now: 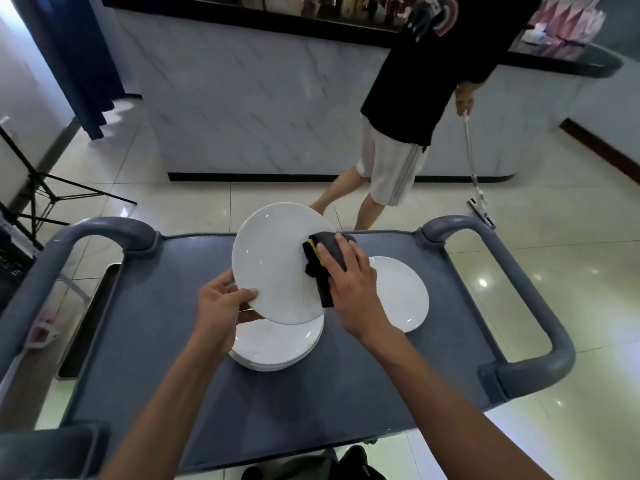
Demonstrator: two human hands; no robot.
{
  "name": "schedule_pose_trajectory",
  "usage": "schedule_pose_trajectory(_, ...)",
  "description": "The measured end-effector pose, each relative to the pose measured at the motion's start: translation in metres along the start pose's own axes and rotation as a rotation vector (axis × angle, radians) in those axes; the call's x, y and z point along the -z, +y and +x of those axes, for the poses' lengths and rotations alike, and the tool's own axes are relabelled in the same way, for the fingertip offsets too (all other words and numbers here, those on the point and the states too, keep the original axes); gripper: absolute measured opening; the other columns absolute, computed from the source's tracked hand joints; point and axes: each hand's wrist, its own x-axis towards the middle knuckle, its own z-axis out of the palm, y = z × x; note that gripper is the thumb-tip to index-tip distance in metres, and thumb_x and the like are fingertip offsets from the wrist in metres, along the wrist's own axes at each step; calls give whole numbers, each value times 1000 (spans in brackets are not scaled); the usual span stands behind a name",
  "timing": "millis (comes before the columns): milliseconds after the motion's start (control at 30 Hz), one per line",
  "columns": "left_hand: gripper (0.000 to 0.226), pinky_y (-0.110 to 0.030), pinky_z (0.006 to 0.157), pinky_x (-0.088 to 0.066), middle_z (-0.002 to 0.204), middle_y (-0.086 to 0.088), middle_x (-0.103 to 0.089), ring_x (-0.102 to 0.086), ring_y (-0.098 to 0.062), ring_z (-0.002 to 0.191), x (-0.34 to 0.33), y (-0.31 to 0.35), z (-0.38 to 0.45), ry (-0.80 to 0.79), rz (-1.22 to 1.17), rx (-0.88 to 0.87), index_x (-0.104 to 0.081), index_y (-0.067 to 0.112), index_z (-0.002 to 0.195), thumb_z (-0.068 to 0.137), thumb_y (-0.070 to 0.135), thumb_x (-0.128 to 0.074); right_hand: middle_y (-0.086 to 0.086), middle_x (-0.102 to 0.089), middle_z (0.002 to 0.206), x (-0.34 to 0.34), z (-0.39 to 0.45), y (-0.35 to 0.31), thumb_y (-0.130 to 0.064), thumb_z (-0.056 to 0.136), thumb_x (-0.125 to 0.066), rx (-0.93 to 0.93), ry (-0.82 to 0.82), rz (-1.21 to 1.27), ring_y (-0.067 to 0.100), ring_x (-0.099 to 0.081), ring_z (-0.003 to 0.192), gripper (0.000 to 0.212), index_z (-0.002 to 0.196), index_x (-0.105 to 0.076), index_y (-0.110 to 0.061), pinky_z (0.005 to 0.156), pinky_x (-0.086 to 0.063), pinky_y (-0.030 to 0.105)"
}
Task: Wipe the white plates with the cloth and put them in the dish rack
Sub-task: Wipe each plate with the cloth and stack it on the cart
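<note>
My left hand (221, 306) grips the near edge of a white plate (273, 258), held tilted above the cart. My right hand (349, 282) presses a dark grey cloth with a yellow edge (320, 268) against the plate's right side. Under the raised plate a stack of white plates (277, 348) rests on the grey cart top (173, 341). A single white plate (401, 292) lies flat to the right of the stack, partly behind my right hand. No dish rack is in view.
The cart has raised grey handles at left (104, 230) and right (540, 306). Beyond it a person in a black shirt (415, 81) mops the tiled floor with a mop (474, 174). A marble-fronted counter (259, 98) stands behind; a black stand (38, 188) is at left.
</note>
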Motion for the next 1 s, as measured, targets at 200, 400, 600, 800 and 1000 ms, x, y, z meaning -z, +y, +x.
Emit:
schedule_pose_trajectory(200,42,-39,58,-59,93,-13,-77,-73,-34,72,2,1,-4,-59,10,23,-71,13,112,84,-16,-58,10,-18,163,12,30,-3,-3,94,-47,23,18,-58,34,-19,147,68,154,-31,-29,105,-37,53)
schedule_pose_trajectory(400,43,-42,59,-60,92,-15,-76,-72,-36,72,-2,5,-9,-85,12,40,-69,9,117,84,-17,-58,8,-19,163,18,50,-24,-6,93,-49,137,52,-28,33,-18,147,67,154,-30,-29,106,-34,53)
schedule_pose_trajectory(600,45,-46,62,-60,95,-18,-75,-72,-41,77,-6,1,-13,-80,-5,49,-70,10,118,84,-16,-58,3,-21,163,12,43,-47,-15,94,-50,331,0,24,31,-18,148,63,153,-33,-32,108,-29,50)
schedule_pose_trajectory(800,44,-43,61,-60,96,-19,-75,-73,-41,78,-2,4,-14,-39,-19,22,-72,10,114,84,-18,-56,3,-22,163,6,15,-48,-7,87,-59,400,-81,79,32,-21,147,72,152,-37,-31,107,-32,49)
schedule_pose_trajectory(1000,42,-40,60,-61,94,-16,-75,-71,-35,74,-1,12,-9,31,-21,-20,-70,10,114,85,-16,-55,3,-25,162,4,-14,-24,0,90,-55,261,-61,115,28,-23,148,69,150,-42,-30,108,-36,47)
